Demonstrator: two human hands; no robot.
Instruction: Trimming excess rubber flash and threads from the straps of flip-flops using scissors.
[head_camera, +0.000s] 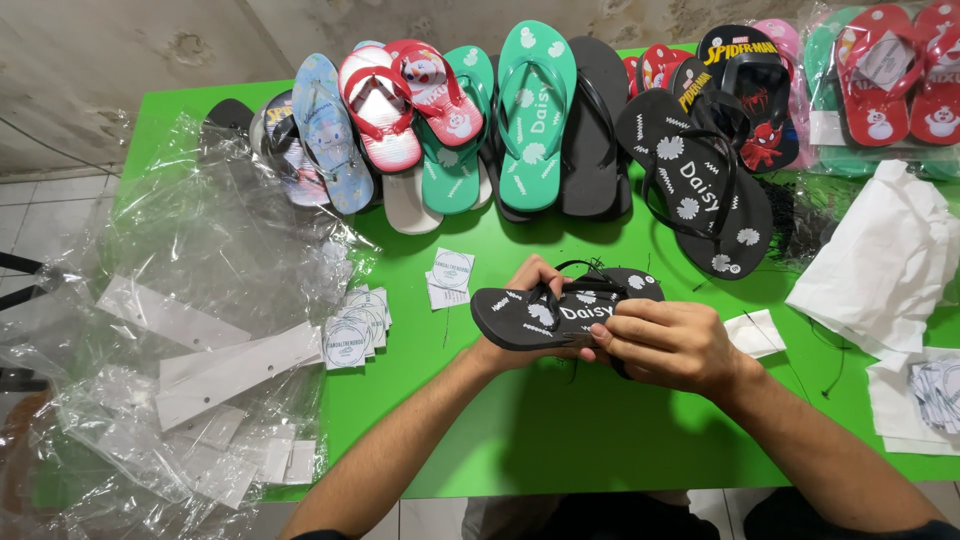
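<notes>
Far out to the left of the grip lies a heap of clear plastic bags (170, 330) with white card strips, and nearer in, a small fan of round-printed paper tags (355, 330) on the green table (520, 430).

The left hand (525, 290) curls under and around the near-left part of a black flip-flop with white flower prints (560, 312), fingers closed on its edge by the strap. The sandal lies flat between the two hands, its long axis running left to right, one rounded end pointing left past the left hand and the other end right and slightly away. The right hand (670, 345) clamps the right half from the near side, fingertips (605, 330) pressing the sole; both hands touch it, neither nearer.

Beyond the grip stands a row of coloured flip-flops (530, 120); to its right, crumpled white paper (880, 270).
</notes>
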